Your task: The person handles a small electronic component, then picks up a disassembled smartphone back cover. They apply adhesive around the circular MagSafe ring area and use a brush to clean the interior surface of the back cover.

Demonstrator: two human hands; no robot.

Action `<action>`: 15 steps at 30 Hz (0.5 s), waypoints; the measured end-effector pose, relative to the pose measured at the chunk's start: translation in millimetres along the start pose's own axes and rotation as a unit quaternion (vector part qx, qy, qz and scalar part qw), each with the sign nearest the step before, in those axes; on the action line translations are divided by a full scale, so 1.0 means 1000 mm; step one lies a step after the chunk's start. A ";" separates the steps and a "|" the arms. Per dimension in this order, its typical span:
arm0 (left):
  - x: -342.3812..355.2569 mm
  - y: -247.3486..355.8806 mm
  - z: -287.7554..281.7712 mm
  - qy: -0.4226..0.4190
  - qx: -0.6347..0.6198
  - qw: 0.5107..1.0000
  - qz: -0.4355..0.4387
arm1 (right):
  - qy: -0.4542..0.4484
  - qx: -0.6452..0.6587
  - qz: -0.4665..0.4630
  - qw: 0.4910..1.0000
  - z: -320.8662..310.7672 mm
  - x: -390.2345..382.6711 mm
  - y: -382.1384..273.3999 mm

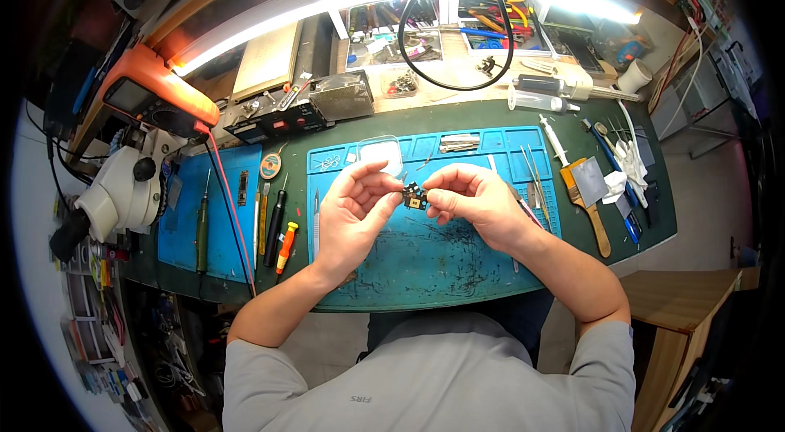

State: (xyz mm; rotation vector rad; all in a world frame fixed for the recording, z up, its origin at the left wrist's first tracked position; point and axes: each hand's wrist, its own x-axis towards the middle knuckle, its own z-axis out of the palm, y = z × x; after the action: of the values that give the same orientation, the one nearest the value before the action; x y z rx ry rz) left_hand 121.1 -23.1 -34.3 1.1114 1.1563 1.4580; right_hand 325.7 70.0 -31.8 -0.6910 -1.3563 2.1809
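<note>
Both my hands are raised over a blue work mat (425, 256). My right hand (473, 199) pinches a small dark electronic part (414, 198) with gold spots between thumb and fingers. My left hand (353, 207) is beside it, fingertips touching the part's left edge, and a thin metal tip shows between its fingers. A clear plastic lid or dish (381, 152) lies on the mat just behind my left hand.
A microscope (123, 187) and an orange multimeter (151, 93) stand at the left. Screwdrivers (275, 223) and tweezers lie between a second blue mat (190, 211) and the main one. A brush (590, 203), syringes (556, 142) and wipes sit at the right; trays of tools line the back.
</note>
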 end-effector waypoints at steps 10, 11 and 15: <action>0.000 0.002 0.001 -0.003 0.004 1.000 -0.003 | 0.006 0.000 -0.005 1.000 -0.002 0.000 0.001; 0.000 0.002 0.001 -0.002 0.004 1.000 0.000 | 0.006 0.003 -0.007 1.000 -0.002 0.000 0.001; 0.000 0.002 0.001 -0.005 0.003 1.000 0.007 | 0.009 0.013 -0.010 1.000 -0.003 0.000 0.002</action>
State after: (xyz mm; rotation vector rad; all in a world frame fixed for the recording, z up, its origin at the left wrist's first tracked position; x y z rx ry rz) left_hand 121.7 -22.9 -32.4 1.1315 1.1498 1.4586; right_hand 327.3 70.9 -34.3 -0.6821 -1.3175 2.1686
